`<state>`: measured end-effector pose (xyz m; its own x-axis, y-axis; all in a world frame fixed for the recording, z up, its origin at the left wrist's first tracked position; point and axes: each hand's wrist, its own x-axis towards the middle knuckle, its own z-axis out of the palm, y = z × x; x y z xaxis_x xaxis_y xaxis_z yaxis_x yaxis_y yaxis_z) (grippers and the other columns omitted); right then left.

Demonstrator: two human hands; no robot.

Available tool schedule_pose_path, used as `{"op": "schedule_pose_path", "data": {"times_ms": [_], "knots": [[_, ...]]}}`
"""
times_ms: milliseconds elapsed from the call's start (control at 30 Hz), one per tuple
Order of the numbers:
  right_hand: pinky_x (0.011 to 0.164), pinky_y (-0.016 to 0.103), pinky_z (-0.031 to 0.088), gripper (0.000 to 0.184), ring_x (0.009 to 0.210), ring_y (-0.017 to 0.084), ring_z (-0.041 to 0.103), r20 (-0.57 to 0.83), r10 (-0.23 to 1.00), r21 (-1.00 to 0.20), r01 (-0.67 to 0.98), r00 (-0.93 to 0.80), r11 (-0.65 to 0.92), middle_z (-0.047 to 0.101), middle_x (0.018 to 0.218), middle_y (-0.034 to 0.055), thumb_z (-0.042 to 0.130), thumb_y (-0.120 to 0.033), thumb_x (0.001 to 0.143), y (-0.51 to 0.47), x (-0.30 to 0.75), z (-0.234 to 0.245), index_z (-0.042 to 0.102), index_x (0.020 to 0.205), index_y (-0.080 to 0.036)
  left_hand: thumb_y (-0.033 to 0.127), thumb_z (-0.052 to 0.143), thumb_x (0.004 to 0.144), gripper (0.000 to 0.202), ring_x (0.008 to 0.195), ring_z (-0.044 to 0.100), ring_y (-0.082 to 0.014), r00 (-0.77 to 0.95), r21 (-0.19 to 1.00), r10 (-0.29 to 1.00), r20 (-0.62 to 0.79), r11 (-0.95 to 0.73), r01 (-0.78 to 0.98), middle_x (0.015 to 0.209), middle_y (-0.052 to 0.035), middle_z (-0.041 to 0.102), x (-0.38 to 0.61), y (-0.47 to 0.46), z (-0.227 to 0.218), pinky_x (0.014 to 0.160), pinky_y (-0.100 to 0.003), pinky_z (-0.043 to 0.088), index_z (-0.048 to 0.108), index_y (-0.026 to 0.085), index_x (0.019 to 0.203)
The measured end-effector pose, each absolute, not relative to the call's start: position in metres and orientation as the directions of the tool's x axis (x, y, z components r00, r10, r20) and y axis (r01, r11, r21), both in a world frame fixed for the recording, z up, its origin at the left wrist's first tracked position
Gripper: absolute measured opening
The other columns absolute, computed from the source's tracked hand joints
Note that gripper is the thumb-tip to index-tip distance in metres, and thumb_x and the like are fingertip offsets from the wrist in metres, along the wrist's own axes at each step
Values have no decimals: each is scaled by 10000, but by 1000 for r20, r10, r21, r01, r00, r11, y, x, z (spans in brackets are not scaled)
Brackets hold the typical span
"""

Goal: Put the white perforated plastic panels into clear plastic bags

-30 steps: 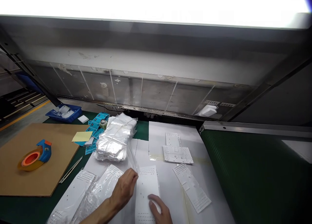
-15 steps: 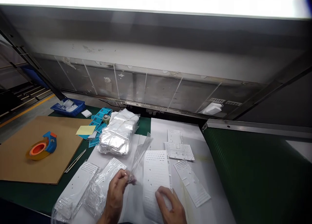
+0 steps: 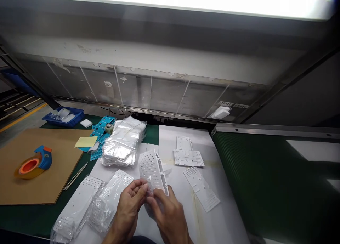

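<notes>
A white slotted plastic panel (image 3: pixel 150 164) rises tilted above my hands, its lower end hidden behind the fingers. My left hand (image 3: pixel 130 205) is closed, pinching the edge of a clear plastic bag (image 3: pixel 149 183) in front of the panel. Closed at the panel's lower right side, my right hand (image 3: pixel 168 210) grips it, thumb and forefinger close to the bag's edge. Just left of my left hand lie two bagged white panels, one nearer (image 3: pixel 79 201) and one partly under crumpled film (image 3: pixel 117 185). To the right, a loose white panel (image 3: pixel 202 189) rests flat.
Behind the hands sits a stack of clear bags (image 3: pixel 123 141). Two more white panels (image 3: pixel 188 158) lie at the back right. On the left are cardboard (image 3: pixel 61 148), a tape dispenser (image 3: pixel 34 164), tweezers (image 3: pixel 75 176) and a blue tray (image 3: pixel 75 118). A green conveyor belt (image 3: pixel 252 180) borders the right.
My right hand has brought the panel left and up off the paper, tilting it. Both hands are now together at the bag, which was stretched upward before. The view has shifted slightly.
</notes>
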<state>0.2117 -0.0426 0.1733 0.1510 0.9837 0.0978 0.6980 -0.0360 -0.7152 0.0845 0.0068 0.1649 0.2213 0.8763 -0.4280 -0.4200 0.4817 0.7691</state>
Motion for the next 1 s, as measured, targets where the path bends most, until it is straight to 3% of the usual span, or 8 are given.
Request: {"op": "schedule_pose_path", "data": {"times_ms": [133, 367, 600, 733, 833, 900, 1000], "knots": [[614, 242, 492, 255, 670, 153, 599, 44, 985, -757, 649, 165, -75, 575, 847, 32, 401, -380, 898, -44, 209, 167, 631, 904, -272, 303, 629, 802, 211, 807, 594, -166, 325, 660, 829, -456, 560, -501, 820, -66, 629, 84, 3, 165, 778, -306, 508, 640, 113, 894], [629, 238, 487, 294, 661, 144, 569, 14, 981, -797, 594, 191, -105, 559, 808, 24, 369, -397, 908, -50, 208, 164, 631, 876, -266, 278, 638, 794, 150, 739, 577, -157, 283, 689, 851, -441, 524, -501, 741, -40, 602, 81, 2, 165, 764, -340, 510, 626, 130, 774], [671, 273, 502, 204, 723, 170, 594, 5, 982, -825, 555, 186, -101, 576, 872, 26, 503, -433, 843, -49, 205, 170, 632, 892, -283, 302, 615, 807, 184, 752, 576, -155, 353, 681, 839, -414, 543, -492, 838, -71, 619, 78, 3, 170, 732, -287, 492, 645, 128, 862], [645, 276, 497, 200, 698, 168, 588, 16, 989, -800, 595, 149, -77, 569, 856, 33, 488, -414, 852, -48, 202, 167, 622, 893, -272, 296, 673, 755, 142, 723, 574, -149, 306, 714, 849, -431, 528, -460, 766, -31, 621, 77, 0, 172, 716, -276, 482, 619, 164, 757], [627, 278, 483, 220, 693, 175, 580, 6, 990, -800, 595, 139, -79, 560, 839, 38, 474, -421, 853, -45, 202, 168, 622, 882, -261, 325, 683, 741, 179, 695, 564, -153, 309, 827, 867, -391, 478, -295, 713, -29, 623, 71, 2, 172, 692, -265, 466, 614, 162, 710], [674, 280, 480, 242, 750, 189, 582, -55, 983, -852, 505, 173, -137, 572, 835, 37, 462, -433, 854, -44, 208, 172, 623, 852, -253, 384, 622, 781, 230, 719, 569, -173, 277, 896, 896, -348, 405, -184, 752, -52, 639, 63, 7, 165, 712, -282, 463, 644, 156, 768], [781, 288, 473, 277, 857, 213, 580, -243, 957, -944, 189, 160, -271, 610, 855, 31, 522, -492, 804, -45, 229, 178, 613, 807, -231, 458, 540, 814, 333, 885, 586, -217, 53, 935, 943, -329, 334, -124, 1024, -77, 642, 48, 19, 144, 792, -322, 463, 638, 199, 1001]]}}
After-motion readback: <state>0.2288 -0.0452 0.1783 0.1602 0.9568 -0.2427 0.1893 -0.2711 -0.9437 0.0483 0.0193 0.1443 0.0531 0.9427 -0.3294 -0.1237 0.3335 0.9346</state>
